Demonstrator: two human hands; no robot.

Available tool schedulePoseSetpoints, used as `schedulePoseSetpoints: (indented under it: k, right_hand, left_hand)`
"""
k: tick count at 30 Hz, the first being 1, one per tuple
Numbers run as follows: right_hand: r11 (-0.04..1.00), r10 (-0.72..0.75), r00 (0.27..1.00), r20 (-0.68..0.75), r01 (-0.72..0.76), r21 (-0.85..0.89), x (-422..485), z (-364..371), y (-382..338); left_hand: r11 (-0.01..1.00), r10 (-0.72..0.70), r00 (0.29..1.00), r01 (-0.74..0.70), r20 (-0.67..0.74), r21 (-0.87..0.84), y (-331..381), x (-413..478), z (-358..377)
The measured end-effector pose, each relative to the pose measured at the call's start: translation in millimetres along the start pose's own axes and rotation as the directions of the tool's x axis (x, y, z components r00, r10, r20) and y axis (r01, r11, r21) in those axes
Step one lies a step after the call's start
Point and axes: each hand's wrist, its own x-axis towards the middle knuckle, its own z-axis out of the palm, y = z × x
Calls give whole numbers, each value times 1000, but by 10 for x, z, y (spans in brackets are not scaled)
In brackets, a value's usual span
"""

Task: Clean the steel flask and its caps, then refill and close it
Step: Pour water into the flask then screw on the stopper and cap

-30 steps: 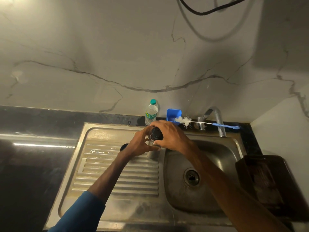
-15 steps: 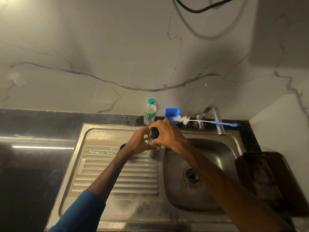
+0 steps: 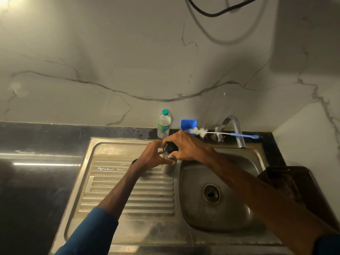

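1. The fingers (image 3: 170, 138) of the right hand (image 3: 187, 147) curl over the black cap (image 3: 171, 147) on top of the steel flask (image 3: 167, 167), with the thumb pressed against the cap's near side.
2. The left hand (image 3: 151, 156) wraps around the flask's upper body, thumb across its front.
3. The flask stands upright on the ribbed drainboard (image 3: 128, 192), just beside the left rim of the sink basin (image 3: 239, 208).
4. A dark round piece (image 3: 134, 161) shows beside the left wrist; what it is cannot be told.
5. A water bottle (image 3: 163, 126) and a blue tub (image 3: 188, 123) stand by the wall. A bottle brush (image 3: 201, 131) lies with its bristles at the tub and its handle behind the tap (image 3: 234, 126).
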Motion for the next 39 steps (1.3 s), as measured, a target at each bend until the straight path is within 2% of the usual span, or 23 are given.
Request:
schedulePoseSetpoints:
  k: [3, 6, 9, 11, 13, 16, 22, 26, 31, 34, 39]
  right_hand:
    - [989, 64, 994, -87, -75, -124, -31, 16, -100]
    - [974, 175, 973, -152, -194, -121, -38, 98, -256]
    - [963, 231, 966, -115, -244, -116, 0, 117, -287]
    - [979, 173, 985, 14, -171, -109, 25, 25, -228]
    - [997, 54, 989, 134, -46, -67, 43, -63, -154]
    - [998, -13, 986, 166, 23, -58, 62, -64, -72]
    - [1000, 6, 999, 52, -5, -28, 58, 62, -48]
    - [997, 78, 994, -82, -80, -21, 39, 176, -117]
    - [974, 224, 953, -206, -209, 91, -1, 338, -195]
    - [961, 250, 942, -226, -213, 175, -58, 348, -182]
    - [961, 266, 941, -208, -243, 132, -121, 329, -264]
  left_hand:
    - [1000, 24, 1000, -24, 7, 3, 66, -29, 5]
    - [999, 32, 999, -32, 7, -5, 104, -50, 4]
    - [998, 56, 998, -56, 24, 16, 124, -47, -18]
    - [998, 62, 998, -62, 33, 7, 114, -35, -38]
    - [999, 47, 998, -46, 29, -25, 67, -9, -51]
    - [998, 20, 999, -18, 45, -53, 38, 21, -83]
    - [998, 52, 998, -51, 21, -23, 25, 11, -47]
    - [997, 71, 997, -71, -15, 10, 34, -8, -20]
    - [993, 115, 993, -115, -30, 12, 48, -14, 5]
    - [991, 132, 991, -132, -18, 3, 76, -16, -4]
    - [986, 159, 983, -163, 91, 37, 66, -68, -78]
